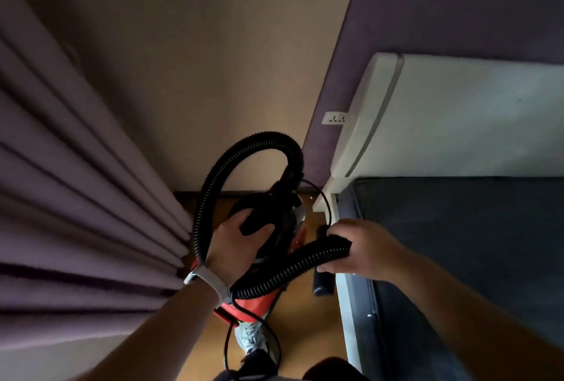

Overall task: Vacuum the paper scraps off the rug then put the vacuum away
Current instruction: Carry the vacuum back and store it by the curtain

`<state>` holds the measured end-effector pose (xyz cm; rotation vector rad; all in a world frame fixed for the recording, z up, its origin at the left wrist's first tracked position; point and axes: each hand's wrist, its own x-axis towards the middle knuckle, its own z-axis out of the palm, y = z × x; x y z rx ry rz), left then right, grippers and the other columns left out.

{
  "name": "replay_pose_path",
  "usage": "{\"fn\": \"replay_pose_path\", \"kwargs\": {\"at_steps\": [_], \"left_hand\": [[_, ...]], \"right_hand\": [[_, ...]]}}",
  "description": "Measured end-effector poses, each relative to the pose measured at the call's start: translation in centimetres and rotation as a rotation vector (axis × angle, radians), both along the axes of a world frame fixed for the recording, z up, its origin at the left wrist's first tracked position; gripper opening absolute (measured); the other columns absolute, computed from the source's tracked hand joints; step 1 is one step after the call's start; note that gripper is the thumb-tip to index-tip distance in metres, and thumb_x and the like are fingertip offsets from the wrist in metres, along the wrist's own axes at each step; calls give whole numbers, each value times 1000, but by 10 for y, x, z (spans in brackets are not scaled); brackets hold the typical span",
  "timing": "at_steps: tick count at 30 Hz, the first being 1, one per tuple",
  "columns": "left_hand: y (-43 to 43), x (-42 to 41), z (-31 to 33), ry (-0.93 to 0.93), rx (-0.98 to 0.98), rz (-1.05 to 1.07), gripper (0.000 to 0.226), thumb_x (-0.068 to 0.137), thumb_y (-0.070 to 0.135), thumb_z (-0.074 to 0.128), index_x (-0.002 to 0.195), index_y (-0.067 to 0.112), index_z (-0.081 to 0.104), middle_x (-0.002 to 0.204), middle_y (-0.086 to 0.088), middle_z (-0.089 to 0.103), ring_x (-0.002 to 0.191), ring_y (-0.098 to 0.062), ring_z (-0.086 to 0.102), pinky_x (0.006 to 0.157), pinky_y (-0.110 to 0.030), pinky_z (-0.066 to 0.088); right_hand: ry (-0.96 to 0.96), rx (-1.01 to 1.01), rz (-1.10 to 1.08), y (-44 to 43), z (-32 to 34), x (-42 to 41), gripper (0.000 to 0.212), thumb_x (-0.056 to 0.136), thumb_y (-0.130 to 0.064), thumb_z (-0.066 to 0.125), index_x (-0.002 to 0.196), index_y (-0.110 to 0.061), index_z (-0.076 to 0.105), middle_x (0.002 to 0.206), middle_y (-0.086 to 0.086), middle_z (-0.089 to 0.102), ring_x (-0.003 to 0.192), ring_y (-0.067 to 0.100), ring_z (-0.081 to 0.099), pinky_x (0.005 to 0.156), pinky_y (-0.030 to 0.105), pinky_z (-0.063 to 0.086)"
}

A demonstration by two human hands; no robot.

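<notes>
The vacuum (253,304), a red canister with a black top, hangs from the left hand (235,246). That hand's fingers (244,216) are curled round the black carrying handle (259,222) on top, and a pale band (210,280) circles the wrist.

The black ribbed hose (213,179) leaves the far end of the canister, beyond these fingers. It arches up and over to their left, then drops past the wrist and crosses under the forearm towards the right hand (363,246). The right hand's fingers (335,267) are wrapped tightly round the hose near its free end, to the right of the canister and level with it. A thin black cord (327,200) loops just beyond these fingers, and more of it trails below the canister.

Directly under the right-hand fingers a dark, blunt-ended piece (323,287) points down towards the wooden floor (305,319); what it is cannot be told. A light shoe (248,338) shows on the floor beneath the canister.

Left of the left-hand fingers hang the folds of a purple curtain (76,197). Right of the right-hand fingers lies a bed (457,258) with a dark cover, with a white headboard (457,112) beyond it. A wall socket (334,118) sits on the purple wall beside the headboard.
</notes>
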<state>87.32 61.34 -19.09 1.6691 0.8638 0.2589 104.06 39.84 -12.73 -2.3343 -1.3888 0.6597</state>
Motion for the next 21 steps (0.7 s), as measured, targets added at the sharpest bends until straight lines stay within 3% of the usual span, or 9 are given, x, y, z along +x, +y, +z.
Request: {"fn": "replay_pose_path", "kwargs": {"at_steps": [4, 10, 14, 16, 19, 21], "left_hand": [[32, 32, -22, 47, -12, -24, 43, 66, 64, 71, 107, 49, 66, 94, 24, 72, 89, 4, 67, 85, -33, 59], [57, 76, -73, 141, -62, -9, 44, 66, 64, 68, 106, 47, 67, 92, 22, 72, 93, -2, 67, 86, -36, 58], [70, 96, -125, 216, -74, 50, 34, 68, 65, 66, 100, 52, 65, 94, 22, 72, 95, -2, 67, 89, -36, 56], [75, 106, -155, 256, -80, 78, 42, 69, 65, 64, 106, 47, 65, 100, 19, 71, 99, -4, 66, 92, -39, 55], [86, 121, -206, 325, -111, 100, 58, 73, 65, 63, 124, 38, 63, 112, 14, 69, 108, -9, 64, 96, -40, 54], [94, 131, -242, 353, -125, 90, 54, 80, 59, 64, 129, 37, 61, 117, 12, 68, 111, -12, 62, 97, -40, 53]], "right_hand": [[26, -70, -1, 29, -20, 30, 59, 61, -82, 61, 90, -31, 61, 82, -16, 58, 75, 0, 57, 66, 24, 51], [96, -88, 13, 61, -76, 83, 64, 58, -87, 60, 89, -31, 60, 79, -19, 57, 76, -5, 56, 58, 13, 34], [171, -113, 45, 80, -145, 119, 61, 57, -85, 63, 87, -31, 62, 82, -19, 58, 78, -5, 57, 60, 14, 38], [190, -137, 83, 89, -187, 136, 64, 59, -84, 62, 87, -27, 65, 85, -15, 59, 77, -1, 57, 61, 16, 41], [206, -163, 122, 107, -251, 161, 63, 59, -84, 61, 85, -27, 63, 82, -15, 56, 74, -3, 55, 57, 12, 33], [215, -168, 145, 118, -291, 175, 63, 59, -84, 61, 83, -26, 62, 81, -14, 56, 72, 0, 54, 58, 18, 36]]}}
